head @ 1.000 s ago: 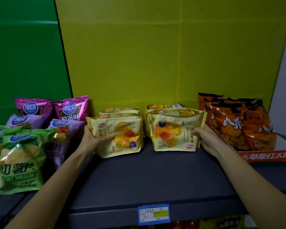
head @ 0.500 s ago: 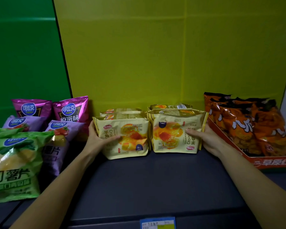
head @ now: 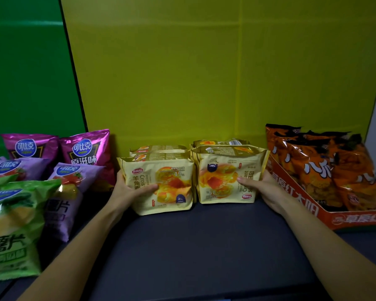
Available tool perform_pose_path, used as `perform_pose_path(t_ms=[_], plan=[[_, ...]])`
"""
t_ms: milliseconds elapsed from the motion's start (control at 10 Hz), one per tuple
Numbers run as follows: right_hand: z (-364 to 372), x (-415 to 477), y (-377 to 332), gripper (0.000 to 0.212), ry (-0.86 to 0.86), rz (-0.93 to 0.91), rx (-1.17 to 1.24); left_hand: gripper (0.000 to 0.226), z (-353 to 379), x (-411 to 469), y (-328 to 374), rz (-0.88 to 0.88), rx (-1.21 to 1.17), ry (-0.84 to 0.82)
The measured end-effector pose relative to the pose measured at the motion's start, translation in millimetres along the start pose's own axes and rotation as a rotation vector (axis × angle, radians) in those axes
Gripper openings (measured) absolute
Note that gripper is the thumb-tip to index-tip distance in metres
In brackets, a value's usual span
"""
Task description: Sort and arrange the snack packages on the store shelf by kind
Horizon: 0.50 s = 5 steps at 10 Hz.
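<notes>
Here, the left hand (head: 128, 190) grips the left croissant pack (head: 161, 185), thumb across its front; the right hand (head: 263, 187) grips the right pack (head: 224, 177) likewise. Both packs stand side by side, touching, mid-shelf (head: 193, 246), between chip bags (head: 74, 181) left and an orange tray (head: 313, 205) right.

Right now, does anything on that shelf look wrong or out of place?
One thing: the front croissant pack on the right stands upside down, its printing inverted, while the left one reads upright. The right hand and left hand each hold one. Nothing looks spilled or torn.
</notes>
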State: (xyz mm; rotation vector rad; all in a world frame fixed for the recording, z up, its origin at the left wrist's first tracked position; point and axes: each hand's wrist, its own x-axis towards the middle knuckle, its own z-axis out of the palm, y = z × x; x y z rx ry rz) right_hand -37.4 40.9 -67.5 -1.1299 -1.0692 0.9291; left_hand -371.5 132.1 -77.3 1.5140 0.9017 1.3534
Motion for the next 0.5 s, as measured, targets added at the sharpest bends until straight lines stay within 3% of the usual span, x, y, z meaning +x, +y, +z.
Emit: perform_pose_path(t_ms=[100,200,400,500], plan=[[-1.6,-1.5,-1.9,0.126,0.038,-0.017,0.001,0.130,0.3,-3.9,3.5,0.031,-0.001,0.015],[-1.6,-5.2,-9.1,0.118,0.078,-0.035,0.004,0.137,-3.1,-6.3,5.6,0.042,-0.011,0.031],[0.2,-18.7,-19.2,0.098,0.167,-0.059,-0.061,0.111,-10.7,-8.1,11.9,0.087,-0.025,0.076],[2.9,-30.6,-24.2,0.082,0.259,-0.066,-0.091,0.114,-11.6,-8.4,24.3,0.152,0.019,0.120]])
